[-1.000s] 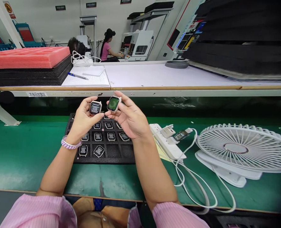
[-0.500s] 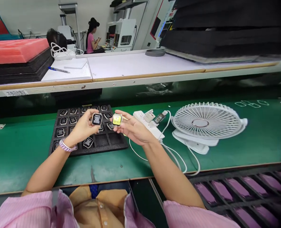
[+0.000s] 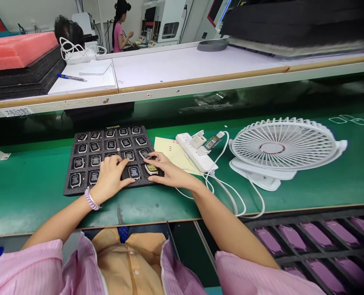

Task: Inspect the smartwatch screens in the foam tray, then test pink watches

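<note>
A black foam tray (image 3: 65, 190) holds rows of square smartwatch bodies without straps, most with white text on dark screens. In its front row, one smartwatch (image 3: 134, 172) sits in a compartment beside my left hand (image 3: 110, 174). That hand's thumb and forefinger are spread at the watch's left side, with nothing between them. At the front right corner compartment, my right hand (image 3: 166, 170) has its thumb and fingers around the edges of a smartwatch with a yellow screen (image 3: 151, 168). Part of the front row is hidden behind my left hand.
Right of the tray are a yellow sheet (image 3: 169, 151), a white power strip (image 3: 197, 153) with plugs and cables, and a white clip fan (image 3: 285, 147). A shelf (image 3: 176, 73) crosses behind. Purple pieces lie in a black tray (image 3: 292, 217) at lower right. Two people are beyond.
Both hands have lowered from above the tray to its front row. The dark-screen watch from my left hand now lies in a compartment; the yellow-screen one is down in the corner compartment.
</note>
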Demonstrator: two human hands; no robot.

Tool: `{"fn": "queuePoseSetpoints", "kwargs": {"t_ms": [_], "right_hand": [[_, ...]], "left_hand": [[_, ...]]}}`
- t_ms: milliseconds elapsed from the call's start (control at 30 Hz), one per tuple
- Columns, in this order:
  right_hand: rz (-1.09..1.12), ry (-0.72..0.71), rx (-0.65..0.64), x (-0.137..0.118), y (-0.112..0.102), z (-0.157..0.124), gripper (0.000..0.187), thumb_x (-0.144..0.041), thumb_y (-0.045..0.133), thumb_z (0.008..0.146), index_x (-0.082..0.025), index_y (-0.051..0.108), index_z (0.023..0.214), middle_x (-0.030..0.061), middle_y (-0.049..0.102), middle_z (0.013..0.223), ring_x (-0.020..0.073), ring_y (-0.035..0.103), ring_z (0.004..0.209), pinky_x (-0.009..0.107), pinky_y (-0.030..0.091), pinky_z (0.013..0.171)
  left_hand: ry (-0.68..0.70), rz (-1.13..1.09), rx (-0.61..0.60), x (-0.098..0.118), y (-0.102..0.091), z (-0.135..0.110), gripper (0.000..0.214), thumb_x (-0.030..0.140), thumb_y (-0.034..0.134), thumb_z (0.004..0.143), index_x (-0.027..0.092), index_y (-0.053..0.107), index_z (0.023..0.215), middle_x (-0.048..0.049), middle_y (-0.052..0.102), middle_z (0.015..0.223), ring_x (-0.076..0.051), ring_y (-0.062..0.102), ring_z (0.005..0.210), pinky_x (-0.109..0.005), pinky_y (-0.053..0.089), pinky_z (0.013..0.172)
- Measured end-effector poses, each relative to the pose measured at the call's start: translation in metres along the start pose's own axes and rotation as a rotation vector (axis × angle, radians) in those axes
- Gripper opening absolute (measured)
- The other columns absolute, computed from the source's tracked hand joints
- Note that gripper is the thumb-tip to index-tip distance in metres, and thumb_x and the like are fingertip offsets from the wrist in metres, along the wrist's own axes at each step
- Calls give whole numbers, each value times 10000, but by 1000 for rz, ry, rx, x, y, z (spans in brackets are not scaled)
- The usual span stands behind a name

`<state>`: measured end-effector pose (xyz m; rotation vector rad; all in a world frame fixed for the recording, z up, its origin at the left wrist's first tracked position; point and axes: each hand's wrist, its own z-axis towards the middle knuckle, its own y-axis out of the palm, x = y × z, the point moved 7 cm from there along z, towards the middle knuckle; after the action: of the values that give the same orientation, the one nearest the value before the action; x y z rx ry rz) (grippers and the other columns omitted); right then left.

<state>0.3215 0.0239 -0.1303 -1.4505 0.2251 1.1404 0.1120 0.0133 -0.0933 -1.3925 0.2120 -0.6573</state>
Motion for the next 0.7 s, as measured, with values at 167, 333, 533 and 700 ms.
{"fn": "queuePoseSetpoints", "kwargs": {"t_ms": [167, 333, 533, 700], "right_hand": [[-8, 184, 142, 24, -19, -1, 634, -567, 542, 1023, -183, 567, 1526, 180, 537, 1492, 350, 539, 1386, 549, 437, 1191], [50, 335, 146, 34, -11, 15, 558, -512, 588, 997, -164, 604, 1433, 177, 718, 1256, 332, 717, 1049, 547, 569, 1008], [270, 376, 6, 8, 31, 12, 763, -782, 649, 883, -183, 578, 1351, 194, 727, 1188, 366, 721, 1111, 548, 598, 985], [473, 308, -262, -47, 119, 37, 801, -824, 676, 873, -210, 572, 1377, 225, 630, 1392, 373, 599, 1352, 571, 522, 1124]], "left_hand": [[-284, 59, 313, -85, -46, -61, 650, 571, 631, 952, 165, 581, 1456, -213, 584, 1372, -416, 532, 1283, -615, 407, 1121], [-702, -163, 300, -153, -34, -129, 910, 681, 416, 945, -23, 439, 1521, -309, 619, 1374, -456, 586, 1300, -632, 441, 1134], [-824, -248, 513, -144, -21, -219, 760, 663, 335, 986, 63, 557, 1397, -266, 638, 1375, -417, 591, 1307, -639, 422, 1170], [-1234, -110, 970, -166, -43, -343, 754, 635, 308, 1030, 99, 406, 1551, -247, 520, 1529, -393, 452, 1478, -629, 315, 1262]]}}
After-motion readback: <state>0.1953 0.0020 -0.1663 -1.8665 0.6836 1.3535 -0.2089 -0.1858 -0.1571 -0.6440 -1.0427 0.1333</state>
